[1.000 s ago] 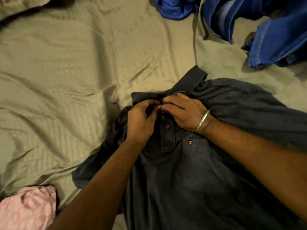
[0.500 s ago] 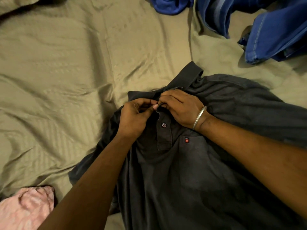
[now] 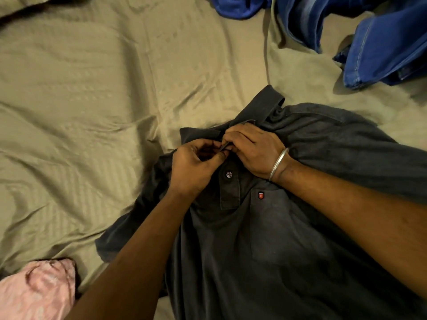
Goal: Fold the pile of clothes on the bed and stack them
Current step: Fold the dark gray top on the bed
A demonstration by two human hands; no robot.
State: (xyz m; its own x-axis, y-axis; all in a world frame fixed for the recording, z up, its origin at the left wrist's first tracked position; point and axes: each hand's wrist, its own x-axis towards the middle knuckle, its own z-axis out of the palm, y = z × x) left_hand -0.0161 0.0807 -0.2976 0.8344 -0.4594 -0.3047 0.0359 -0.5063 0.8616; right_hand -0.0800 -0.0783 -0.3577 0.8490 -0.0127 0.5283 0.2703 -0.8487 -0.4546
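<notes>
A dark grey polo shirt (image 3: 265, 245) lies front side up on the olive bed sheet (image 3: 92, 112), its collar pointing away from me. A lower placket button (image 3: 228, 174) is fastened, and a small red logo (image 3: 261, 195) sits on the chest. My left hand (image 3: 191, 167) and my right hand (image 3: 251, 151) meet at the top of the placket, just under the collar. Both pinch the placket edges there with fingertips. A silver bangle sits on my right wrist.
Blue jeans (image 3: 381, 40) and another blue garment (image 3: 238, 5) lie crumpled at the far right of the bed. A pink patterned cloth (image 3: 37, 289) sits at the near left corner. Wrinkled sheet fills the left half of the view.
Both hands stay at the top of the placket, with the fingertips shifting slightly as they work the fabric. The shirt itself has barely moved.
</notes>
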